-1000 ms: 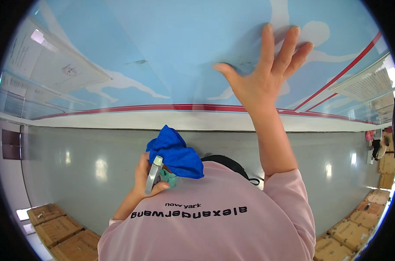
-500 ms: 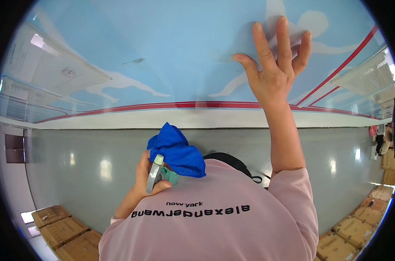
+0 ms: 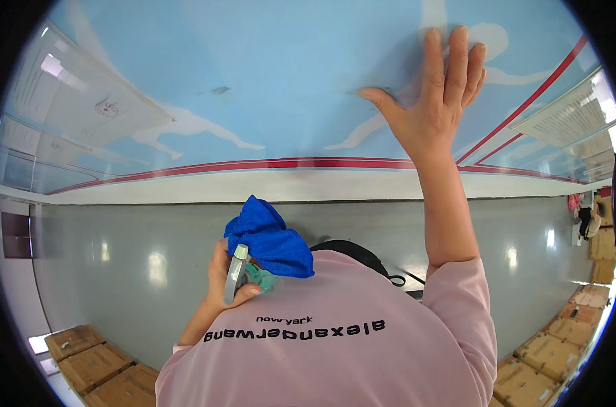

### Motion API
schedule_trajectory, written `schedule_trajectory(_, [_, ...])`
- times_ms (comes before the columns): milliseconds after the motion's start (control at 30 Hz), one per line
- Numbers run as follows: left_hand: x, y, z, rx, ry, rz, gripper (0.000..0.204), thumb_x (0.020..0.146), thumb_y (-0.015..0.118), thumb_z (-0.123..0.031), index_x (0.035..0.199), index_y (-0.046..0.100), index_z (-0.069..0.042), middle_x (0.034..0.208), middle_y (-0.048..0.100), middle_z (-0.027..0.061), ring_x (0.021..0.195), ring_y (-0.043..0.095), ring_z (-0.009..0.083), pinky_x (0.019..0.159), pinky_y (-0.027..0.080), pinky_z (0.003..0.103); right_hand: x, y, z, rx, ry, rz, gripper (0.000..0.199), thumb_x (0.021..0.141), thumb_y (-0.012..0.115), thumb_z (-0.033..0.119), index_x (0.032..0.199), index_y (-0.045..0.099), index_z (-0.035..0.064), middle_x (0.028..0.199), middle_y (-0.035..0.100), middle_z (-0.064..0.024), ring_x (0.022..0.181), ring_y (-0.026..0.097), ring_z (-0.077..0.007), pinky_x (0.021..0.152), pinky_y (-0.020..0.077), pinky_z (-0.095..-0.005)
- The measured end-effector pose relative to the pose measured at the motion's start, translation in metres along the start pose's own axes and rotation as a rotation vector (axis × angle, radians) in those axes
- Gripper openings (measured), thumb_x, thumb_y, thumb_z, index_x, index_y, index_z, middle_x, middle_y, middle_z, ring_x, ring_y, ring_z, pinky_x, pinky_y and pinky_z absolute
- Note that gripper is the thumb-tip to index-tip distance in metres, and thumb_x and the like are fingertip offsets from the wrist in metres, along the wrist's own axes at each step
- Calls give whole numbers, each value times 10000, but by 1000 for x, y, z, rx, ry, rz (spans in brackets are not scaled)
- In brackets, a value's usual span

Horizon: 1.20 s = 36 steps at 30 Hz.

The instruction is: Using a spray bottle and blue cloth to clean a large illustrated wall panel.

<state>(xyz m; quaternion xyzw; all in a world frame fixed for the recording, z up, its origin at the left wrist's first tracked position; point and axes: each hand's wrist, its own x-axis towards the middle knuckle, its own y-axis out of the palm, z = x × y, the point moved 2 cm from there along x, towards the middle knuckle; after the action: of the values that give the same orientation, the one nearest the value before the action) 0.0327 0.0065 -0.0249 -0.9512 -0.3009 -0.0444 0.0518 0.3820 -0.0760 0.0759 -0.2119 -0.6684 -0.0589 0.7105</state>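
The step in hand looks like bare-handed work on the glossy light-blue wall panel (image 3: 287, 88): the right hand (image 3: 433, 117) is spread against it, fingers holding nothing (full palm contact is hard to confirm from above). Near the pink fabric shirt (image 3: 321, 366), the left hand (image 3: 217, 279) grasps a slim grey tool with a pale tip (image 3: 234, 278), bunched with a bright-blue fabric cloth (image 3: 270, 241) and crumpled green material (image 3: 260, 277). The tool's long axis leans slightly rightward, tip toward the panel; a next move would call for a firm left grip.
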Motion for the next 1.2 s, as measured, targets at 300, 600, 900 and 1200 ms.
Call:
schedule_trajectory(300, [5, -4, -5, 88, -3, 35, 910, 615, 840, -449, 1220, 350, 21, 883, 615, 106, 797, 629, 185, 702, 486, 305, 6, -6, -7, 1, -127, 32, 778, 647, 759, 495, 1283, 536, 107, 1425, 383, -126, 1370, 215, -355, 1068, 198, -473])
schedule_trajectory(600, [0, 1, -11, 89, -3, 38, 871, 618, 842, -439, 1189, 367, 17, 897, 603, 103, 799, 627, 186, 695, 488, 307, 15, -37, -9, 139, -47, 355, 613, 732, 724, 139, 1302, 506, 76, 1461, 328, -120, 1376, 226, -336, 1075, 240, -434])
schedule_trajectory(900, [-1, 5, -9, 38, 0, 75, 871, 628, 841, -421, 1203, 355, 17, 912, 592, 100, 812, 616, 181, 701, 477, 303, -49, -81, -1, 884, 554, 458, 67, 854, 611, 84, 862, 625, 19, 721, 604, -51, 616, 574, -154, 558, 460, -252])
schedule_trajectory(1200, [2, 6, -11, 69, -7, 136, 892, 627, 844, -410, 1228, 342, 19, 897, 606, 108, 812, 627, 188, 704, 477, 296, -77, -74, 21, 1549, 1384, 463, 380, 986, 390, 273, 672, 448, 68, 514, 420, -32, 419, 384, -120, 397, 324, -235])
